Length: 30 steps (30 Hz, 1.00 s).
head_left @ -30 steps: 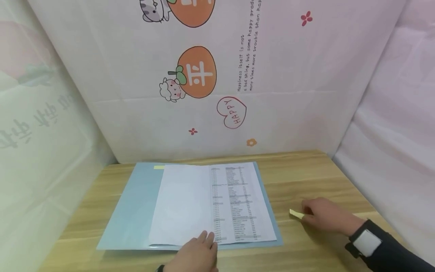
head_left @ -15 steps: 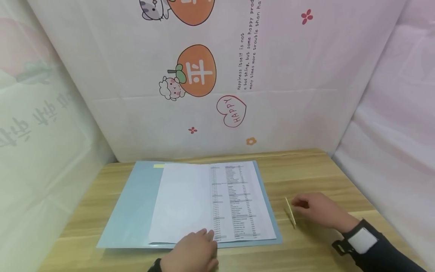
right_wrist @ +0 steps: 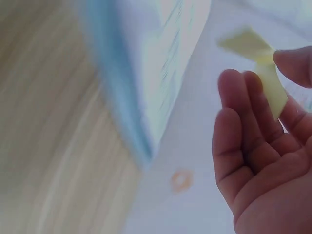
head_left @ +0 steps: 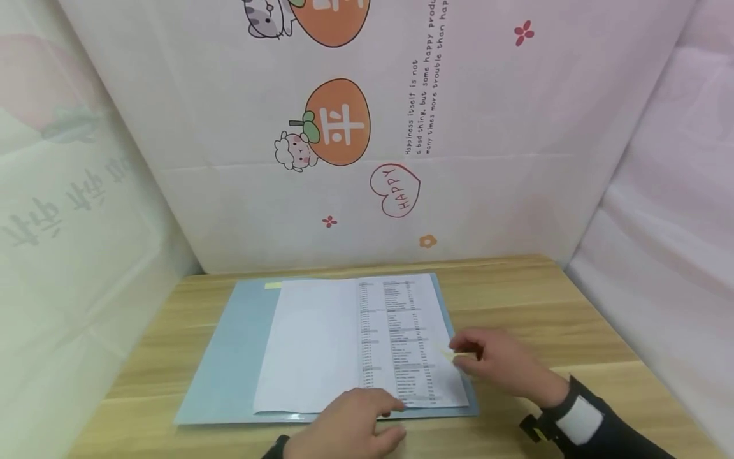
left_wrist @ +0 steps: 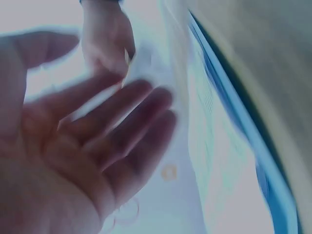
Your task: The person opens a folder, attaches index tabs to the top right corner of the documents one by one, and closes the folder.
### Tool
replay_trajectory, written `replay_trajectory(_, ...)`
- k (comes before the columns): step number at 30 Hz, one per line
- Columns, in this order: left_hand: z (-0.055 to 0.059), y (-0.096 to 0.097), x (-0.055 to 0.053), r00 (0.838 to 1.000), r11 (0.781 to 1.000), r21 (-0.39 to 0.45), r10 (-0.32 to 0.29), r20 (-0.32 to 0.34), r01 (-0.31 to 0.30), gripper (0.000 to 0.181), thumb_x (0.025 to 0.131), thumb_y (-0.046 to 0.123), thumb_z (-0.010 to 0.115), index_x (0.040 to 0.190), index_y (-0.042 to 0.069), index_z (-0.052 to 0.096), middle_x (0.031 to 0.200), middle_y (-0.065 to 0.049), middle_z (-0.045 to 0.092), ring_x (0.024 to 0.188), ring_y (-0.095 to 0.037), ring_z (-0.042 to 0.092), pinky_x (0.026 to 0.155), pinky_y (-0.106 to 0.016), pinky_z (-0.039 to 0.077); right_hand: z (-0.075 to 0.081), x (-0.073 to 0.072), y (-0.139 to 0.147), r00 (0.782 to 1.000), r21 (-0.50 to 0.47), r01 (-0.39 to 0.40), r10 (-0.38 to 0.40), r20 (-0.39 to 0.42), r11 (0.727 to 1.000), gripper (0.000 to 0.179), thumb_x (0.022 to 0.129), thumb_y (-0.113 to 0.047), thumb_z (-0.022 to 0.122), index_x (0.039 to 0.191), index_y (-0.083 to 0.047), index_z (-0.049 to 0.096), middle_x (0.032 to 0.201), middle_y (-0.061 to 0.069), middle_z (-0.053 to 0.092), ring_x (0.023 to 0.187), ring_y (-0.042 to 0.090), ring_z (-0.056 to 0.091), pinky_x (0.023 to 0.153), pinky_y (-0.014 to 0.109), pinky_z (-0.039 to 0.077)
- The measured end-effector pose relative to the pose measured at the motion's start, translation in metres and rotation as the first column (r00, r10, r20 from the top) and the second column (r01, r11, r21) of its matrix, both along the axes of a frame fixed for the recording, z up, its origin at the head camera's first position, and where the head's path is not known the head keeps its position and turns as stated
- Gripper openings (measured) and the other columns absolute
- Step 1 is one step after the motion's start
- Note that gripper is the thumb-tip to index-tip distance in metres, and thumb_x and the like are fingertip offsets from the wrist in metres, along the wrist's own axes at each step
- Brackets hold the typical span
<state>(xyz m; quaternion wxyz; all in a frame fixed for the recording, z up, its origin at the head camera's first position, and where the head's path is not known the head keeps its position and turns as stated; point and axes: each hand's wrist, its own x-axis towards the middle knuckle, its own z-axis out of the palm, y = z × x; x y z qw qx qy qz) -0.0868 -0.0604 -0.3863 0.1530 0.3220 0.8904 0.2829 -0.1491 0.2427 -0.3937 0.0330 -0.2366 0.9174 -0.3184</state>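
- I see the right hand (head_left: 507, 364) pinching a yellow paper strip (right_wrist: 247, 45) by the thumb, over the right edge of the printed page (head_left: 401, 347); whether they touch, I can't tell.
- I judge the strip feather-light, limp, easily creased and perhaps tacky; I'd take it lightly by one end.
- The left hand (head_left: 346, 424) holds nothing, its fingers loosely extended by the blue folder's (head_left: 229, 363) near edge.
- Only my right wrist view shows the strip bent into two flaps; only the head view shows another yellow tab (head_left: 273, 285).
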Motion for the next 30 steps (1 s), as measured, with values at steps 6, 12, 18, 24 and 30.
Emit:
replay_trajectory(6, 0.006, 0.015, 0.003, 0.955, 0.896, 0.365, 0.171, 0.242, -0.253, 0.039, 0.095, 0.027, 0.066, 0.129, 0.008, 0.065, 0.11, 0.01, 0.067, 0.083, 0.0, 0.061, 0.072, -0.023, 0.051, 0.017, 0.02, -0.04, 0.986, -0.095, -0.126, 0.115, -0.118, 0.987, 0.008, 0.093, -0.026, 0.071, 0.1, -0.027, 0.069, 0.095, -0.014, 0.066, 0.081, 0.004, 0.059, 0.068, 0.028, 0.052)
replay_trajectory(12, 0.004, 0.015, 0.004, 0.941, 0.779, 0.535, 0.223, 0.254, -0.329, 0.036, 0.096, 0.03, 0.068, 0.128, 0.013, 0.065, 0.103, 0.007, 0.069, 0.071, -0.006, 0.062, 0.062, -0.024, 0.051, 0.022, 0.032, -0.062, 0.946, -0.213, -0.27, 0.217, -0.242, 0.939, 0.015, 0.092, -0.017, 0.071, 0.101, -0.027, 0.067, 0.095, -0.014, 0.066, 0.078, 0.005, 0.057, 0.067, 0.027, 0.052)
replay_trajectory(18, 0.002, 0.011, 0.006, 0.95, 0.752, 0.581, 0.248, 0.189, -0.312, 0.028, 0.095, 0.03, 0.07, 0.118, 0.014, 0.069, 0.092, 0.009, 0.065, 0.06, -0.003, 0.054, 0.053, -0.02, 0.044, 0.027, 0.039, -0.072, 0.928, -0.243, -0.33, 0.266, -0.261, 0.912, 0.019, 0.092, -0.011, 0.07, 0.103, -0.027, 0.066, 0.098, -0.016, 0.064, 0.08, 0.005, 0.056, 0.068, 0.026, 0.05)
replay_trajectory(24, 0.001, 0.008, 0.007, 0.953, 0.767, 0.566, 0.232, 0.194, -0.302, 0.023, 0.096, 0.03, 0.069, 0.113, 0.016, 0.07, 0.082, 0.012, 0.064, 0.056, -0.001, 0.053, 0.05, -0.02, 0.043, 0.027, 0.041, -0.075, 0.944, -0.254, -0.307, 0.258, -0.207, 0.917, 0.02, 0.092, -0.013, 0.071, 0.103, -0.028, 0.066, 0.097, -0.016, 0.064, 0.08, 0.005, 0.057, 0.067, 0.027, 0.051)
replay_trajectory(30, 0.001, 0.006, 0.006, 0.962, 0.798, 0.538, 0.242, 0.127, -0.272, 0.025, 0.096, 0.03, 0.069, 0.115, 0.014, 0.072, 0.077, 0.015, 0.064, 0.059, -0.001, 0.057, 0.054, -0.02, 0.046, 0.027, 0.042, -0.077, 0.965, -0.327, -0.261, 0.252, -0.069, 0.908, 0.013, 0.095, -0.015, 0.069, 0.1, -0.027, 0.066, 0.098, -0.012, 0.067, 0.087, 0.01, 0.063, 0.074, 0.03, 0.053)
